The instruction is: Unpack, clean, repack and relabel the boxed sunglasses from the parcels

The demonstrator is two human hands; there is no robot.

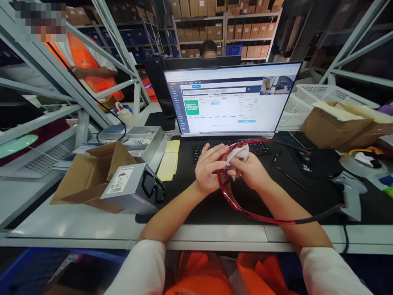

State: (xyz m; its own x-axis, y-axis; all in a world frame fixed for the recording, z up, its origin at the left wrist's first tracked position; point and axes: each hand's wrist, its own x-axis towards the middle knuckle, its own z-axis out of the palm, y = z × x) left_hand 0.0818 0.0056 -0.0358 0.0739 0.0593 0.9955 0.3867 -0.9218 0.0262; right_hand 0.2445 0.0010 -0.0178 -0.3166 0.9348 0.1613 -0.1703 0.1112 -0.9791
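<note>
Both hands meet over the black desk mat (215, 200), in front of the keyboard (260, 148). My left hand (208, 168) is closed on the front of a pair of red-framed glasses (245, 213). Their long red arm curves back toward my right forearm and ends in a black tip. My right hand (250, 170) pinches a small white cloth (239, 153) against the glasses' lens. The lens itself is mostly hidden behind my fingers.
A monitor (230, 98) stands behind the keyboard. At left lie an open cardboard box (89, 176), a grey glasses box (132, 188) and yellow label sheets (168, 162). At right are a grey barcode scanner (350, 192), a mouse (303, 155), a pen (276, 156) and a cardboard box (334, 127). Other people work behind.
</note>
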